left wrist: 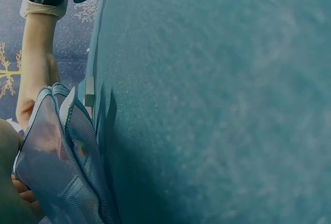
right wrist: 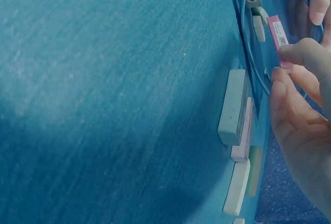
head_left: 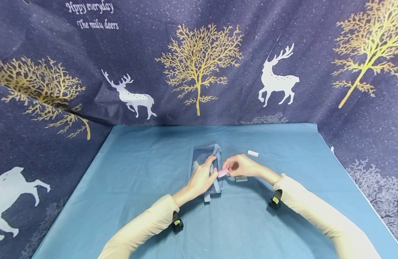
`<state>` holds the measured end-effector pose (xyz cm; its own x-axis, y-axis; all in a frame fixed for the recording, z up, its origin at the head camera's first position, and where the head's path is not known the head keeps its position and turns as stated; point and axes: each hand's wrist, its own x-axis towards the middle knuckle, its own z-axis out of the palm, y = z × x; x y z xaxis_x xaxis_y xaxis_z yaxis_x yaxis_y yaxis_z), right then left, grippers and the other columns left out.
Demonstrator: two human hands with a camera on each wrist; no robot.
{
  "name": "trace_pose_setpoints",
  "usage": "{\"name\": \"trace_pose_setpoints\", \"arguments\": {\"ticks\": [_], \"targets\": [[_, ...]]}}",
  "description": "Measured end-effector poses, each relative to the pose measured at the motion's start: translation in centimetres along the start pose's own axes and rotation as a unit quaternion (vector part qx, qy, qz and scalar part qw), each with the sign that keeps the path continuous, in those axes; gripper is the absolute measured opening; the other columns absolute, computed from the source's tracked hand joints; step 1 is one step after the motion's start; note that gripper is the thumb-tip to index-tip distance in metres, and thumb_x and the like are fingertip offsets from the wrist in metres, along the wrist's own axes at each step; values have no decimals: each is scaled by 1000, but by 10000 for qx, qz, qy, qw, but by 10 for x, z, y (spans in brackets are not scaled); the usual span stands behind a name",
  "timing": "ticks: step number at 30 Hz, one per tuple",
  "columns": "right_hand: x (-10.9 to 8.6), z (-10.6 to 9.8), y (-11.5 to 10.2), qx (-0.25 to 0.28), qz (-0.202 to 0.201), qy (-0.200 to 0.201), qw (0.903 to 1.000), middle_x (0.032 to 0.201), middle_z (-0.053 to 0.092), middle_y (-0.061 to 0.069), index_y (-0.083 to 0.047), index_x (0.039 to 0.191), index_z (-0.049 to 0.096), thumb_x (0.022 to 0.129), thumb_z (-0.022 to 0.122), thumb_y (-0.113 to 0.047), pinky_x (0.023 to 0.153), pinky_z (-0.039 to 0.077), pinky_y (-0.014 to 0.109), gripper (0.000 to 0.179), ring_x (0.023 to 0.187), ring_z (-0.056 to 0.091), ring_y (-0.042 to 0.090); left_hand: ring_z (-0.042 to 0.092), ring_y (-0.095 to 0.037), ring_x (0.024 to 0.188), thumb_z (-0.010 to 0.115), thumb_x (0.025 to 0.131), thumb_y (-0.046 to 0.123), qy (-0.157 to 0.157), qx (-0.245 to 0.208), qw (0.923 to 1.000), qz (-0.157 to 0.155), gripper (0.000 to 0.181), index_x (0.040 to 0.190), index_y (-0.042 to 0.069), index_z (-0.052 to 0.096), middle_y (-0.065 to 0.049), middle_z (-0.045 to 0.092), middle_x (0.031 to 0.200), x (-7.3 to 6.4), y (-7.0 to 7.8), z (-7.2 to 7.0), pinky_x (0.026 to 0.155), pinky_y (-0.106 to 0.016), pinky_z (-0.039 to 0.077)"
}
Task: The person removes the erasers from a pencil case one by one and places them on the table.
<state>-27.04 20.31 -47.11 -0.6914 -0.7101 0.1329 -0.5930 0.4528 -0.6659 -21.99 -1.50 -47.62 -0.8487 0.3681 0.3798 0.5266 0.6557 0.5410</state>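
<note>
While one mesh pouch (head_left: 200,154) lies mid-frame in the head view, its left hand (head_left: 202,178) grips it; the right hand (head_left: 243,166) pinches one pink block (head_left: 223,173) just beside it. Only the right-wrist view shows me five loose blocks (right wrist: 233,107), lower right. In the head view, the pink one's long axis slants, lower-left end toward the pouch.

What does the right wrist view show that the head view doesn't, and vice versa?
Right wrist only: the white barcode label on the pink rectangular block, plus a pale pink rectangular bar and a yellow-green rectangular bar.

Head only: white deer prints and golden tree prints on the dark blue fabric backdrop, plus cream sleeves.

Both: the right hand holding that block, the left hand at the blue mesh zip pouch, and the blue cloth tabletop.
</note>
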Motion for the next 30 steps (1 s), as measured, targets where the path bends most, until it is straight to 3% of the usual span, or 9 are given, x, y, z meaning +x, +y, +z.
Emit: {"name": "trace_pose_setpoints", "arguments": {"ticks": [4, 9, 13, 16, 18, 20, 23, 28, 30], "targets": [[-1, 0, 4, -27, 6, -18, 10000, 75, 67, -2, -25, 93, 67, 73, 64, -9, 65, 52, 22, 25, 67, 60, 3, 44, -5, 43, 51, 89, 16, -8, 34, 10000, 22, 45, 132, 4, 45, -19, 48, 135, 1, 0, -1, 70, -29, 53], [-1, 0, 3, -23, 101, 37, 9999, 75, 67, -5, -24, 92, 68, 73, 64, -8, 65, 52, 21, 25, 67, 61, 3, 34, -2, 36, 51, 89, 16, -42, -40, 10000, 29, 45, 132, 3, 44, -19, 47, 136, 1, 1, -2, 60, -24, 49], [-1, 0, 1, 1, 155, 80, 9998, 75, 67, -5, -21, 92, 68, 74, 66, -9, 66, 53, 21, 23, 67, 61, 3, 30, -1, 37, 50, 89, 16, -14, -54, 10000, -16, 45, 132, 4, 45, -18, 47, 136, 1, 0, -2, 66, -26, 48], [-2, 0, -1, 75, 267, 70, 9996, 76, 67, -4, -20, 93, 68, 74, 67, -8, 67, 52, 21, 22, 68, 61, 4, 33, -6, 38, 49, 89, 17, -24, -94, 9999, -51, 45, 132, 5, 44, -18, 46, 137, 0, -1, -2, 64, -27, 48], [-2, 0, -3, 129, 335, 73, 9993, 78, 68, -3, -18, 95, 69, 75, 67, -7, 68, 53, 22, 23, 69, 62, 7, 48, -11, 46, 50, 89, 17, -16, -80, 10000, -52, 45, 133, 5, 44, -17, 46, 137, -1, 0, -1, 69, -30, 51], [-2, 0, -3, 144, 353, 98, 9992, 80, 69, 0, -15, 96, 69, 76, 67, -6, 69, 53, 23, 23, 71, 63, 10, 62, -18, 65, 50, 89, 17, 6, -69, 10000, -60, 45, 132, 5, 44, -17, 47, 136, -1, 0, -1, 78, -34, 52], [-3, 0, -2, 149, 329, 141, 9992, 82, 70, 3, -12, 98, 69, 76, 68, -6, 69, 53, 24, 23, 71, 64, 13, 64, -21, 88, 51, 89, 16, 46, -59, 10000, -58, 45, 132, 6, 45, -16, 48, 136, -1, 1, -1, 88, -37, 49], [-5, -3, -1, 267, 301, 142, 9991, 83, 70, 0, -15, 98, 70, 78, 69, -10, 68, 53, 22, 21, 71, 63, 7, 60, -16, 67, 50, 90, 16, -24, -114, 9999, -113, 45, 133, 6, 43, -17, 46, 137, -1, 2, -2, 82, -35, 50], [-7, -4, 0, 267, 207, 143, 9993, 84, 70, 0, -15, 99, 70, 79, 68, -10, 69, 53, 21, 21, 72, 63, 5, 60, -16, 68, 49, 90, 17, -69, -114, 9998, -155, 46, 134, 6, 43, -17, 46, 137, -1, 2, -2, 84, -37, 49]]}}
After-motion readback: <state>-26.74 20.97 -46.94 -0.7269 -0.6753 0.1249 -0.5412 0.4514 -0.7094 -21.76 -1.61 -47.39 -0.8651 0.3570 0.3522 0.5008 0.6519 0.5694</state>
